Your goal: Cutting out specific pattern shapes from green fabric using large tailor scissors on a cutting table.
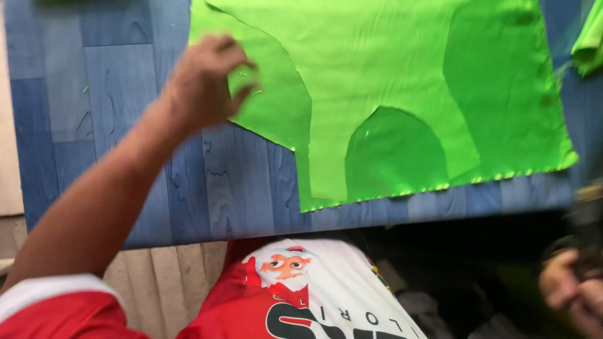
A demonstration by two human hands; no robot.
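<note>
A fabric sheet (502, 81) is spread flat on a table (113, 94), toward the far right of it. A cut fabric piece (358, 69) is laid on top of the sheet, overlapping its middle. The left hand (204, 85) is placed at the left edge of the sheet, touching it. A second bit of cloth (590, 41) is seen at the far right edge, apart from the sheet. The right hand (568, 289) is held below the table's near edge, at the near right.
</note>
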